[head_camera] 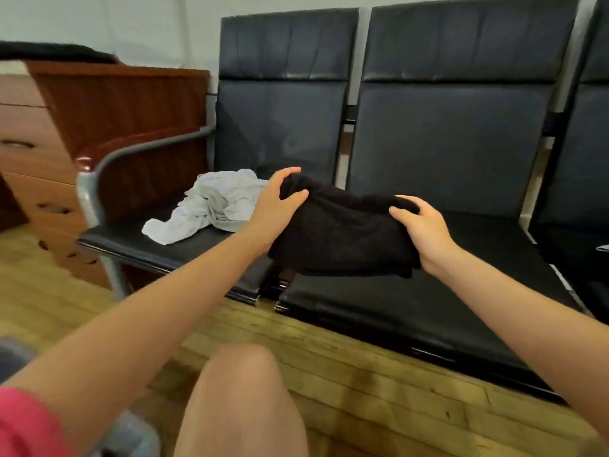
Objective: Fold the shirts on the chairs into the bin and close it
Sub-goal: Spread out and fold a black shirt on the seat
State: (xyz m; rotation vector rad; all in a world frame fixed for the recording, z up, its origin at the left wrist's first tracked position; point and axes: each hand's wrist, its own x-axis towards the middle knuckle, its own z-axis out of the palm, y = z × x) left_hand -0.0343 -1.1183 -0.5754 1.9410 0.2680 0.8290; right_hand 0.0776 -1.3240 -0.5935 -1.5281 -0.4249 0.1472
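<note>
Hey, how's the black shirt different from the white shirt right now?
The black shirt is held at both ends, by the left hand and right hand; nobody touches the white shirt. The black one looks gathered into a compact bundle straddling the gap between two seats, while the white one lies crumpled and spread on the left seat. Neither is in a bin yet.

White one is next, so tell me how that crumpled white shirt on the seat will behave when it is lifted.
The white shirt lies in a loose, creased heap, so it will likely hang limp and unfurl. One end trails toward the seat edge and may drag. It looks thin, so probably light. It touches the black shirt at most at one edge, so it should lift free.
</note>
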